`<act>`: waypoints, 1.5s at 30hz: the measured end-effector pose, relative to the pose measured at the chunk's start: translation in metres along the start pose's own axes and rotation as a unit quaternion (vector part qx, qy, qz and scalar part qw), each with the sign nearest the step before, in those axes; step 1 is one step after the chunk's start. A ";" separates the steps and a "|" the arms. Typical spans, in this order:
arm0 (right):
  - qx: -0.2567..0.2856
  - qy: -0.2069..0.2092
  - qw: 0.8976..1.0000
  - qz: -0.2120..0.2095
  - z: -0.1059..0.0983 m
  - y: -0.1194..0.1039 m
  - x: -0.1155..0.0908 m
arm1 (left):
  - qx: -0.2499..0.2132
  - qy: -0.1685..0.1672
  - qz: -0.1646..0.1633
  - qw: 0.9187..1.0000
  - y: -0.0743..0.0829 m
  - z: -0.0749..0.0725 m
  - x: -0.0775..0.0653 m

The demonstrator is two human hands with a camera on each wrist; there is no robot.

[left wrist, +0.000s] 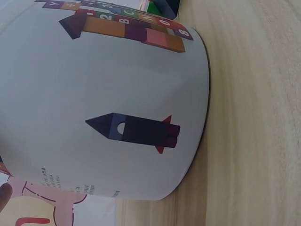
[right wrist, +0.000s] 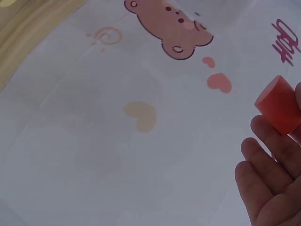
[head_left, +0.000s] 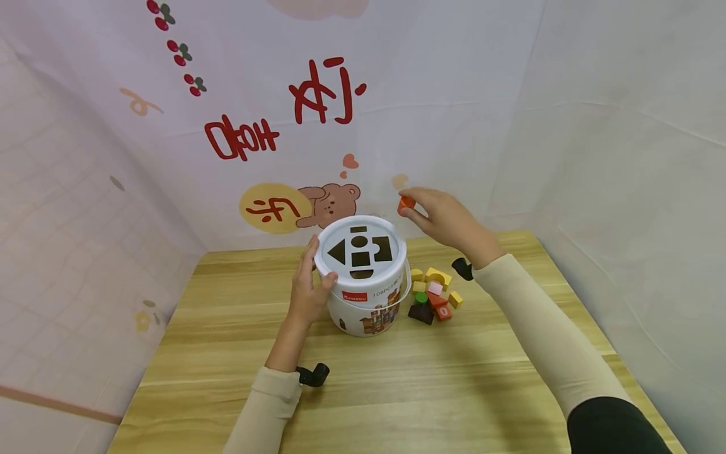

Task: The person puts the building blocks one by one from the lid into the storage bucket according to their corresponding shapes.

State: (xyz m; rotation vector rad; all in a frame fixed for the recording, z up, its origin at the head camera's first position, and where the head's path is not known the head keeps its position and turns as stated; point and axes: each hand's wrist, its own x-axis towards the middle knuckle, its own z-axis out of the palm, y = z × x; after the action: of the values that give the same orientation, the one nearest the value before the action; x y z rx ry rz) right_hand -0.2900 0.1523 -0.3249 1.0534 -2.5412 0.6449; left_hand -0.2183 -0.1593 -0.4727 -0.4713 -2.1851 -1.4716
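A white bucket (head_left: 363, 315) stands upright on the table, its pale lid (head_left: 329, 268) cut with shaped holes: a triangle, a circle, rectangles and others. My left hand (head_left: 309, 293) rests against the bucket's left side near the rim, fingers along the side and thumb at the front. Up and to the right of the lid, my right hand (head_left: 445, 217) pinches a red-orange cylinder block (right wrist: 280, 106), held in the air apart from the bucket. The right wrist view shows its round end and smooth side; the remaining fingers are spread below it.
Right of the bucket lies a loose group of blocks: a yellow arch (head_left: 439, 276), a green cylinder (head_left: 421, 297), a pink block (head_left: 435, 287), a dark block (head_left: 421, 313), a red block with a 0 (head_left: 444, 313) and others. A printed cloth (head_left: 442, 126) hangs behind the table (head_left: 238, 328).
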 end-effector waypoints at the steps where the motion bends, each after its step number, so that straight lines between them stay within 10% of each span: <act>1: -0.002 -0.004 1.000 -0.004 0.001 -0.002 0.003 | -0.001 0.001 0.001 1.000 0.000 0.000 0.000; 45: 0.003 -0.119 0.992 -0.043 0.064 -0.036 0.033 | 0.010 0.011 0.033 0.999 -0.007 0.005 0.001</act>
State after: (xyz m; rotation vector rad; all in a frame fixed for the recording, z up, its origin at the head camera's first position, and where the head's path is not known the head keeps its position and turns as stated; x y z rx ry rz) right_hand -0.2937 0.0772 -0.3546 1.3030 -2.6757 0.5312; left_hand -0.2239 -0.1575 -0.4786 -0.5129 -2.1449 -1.4120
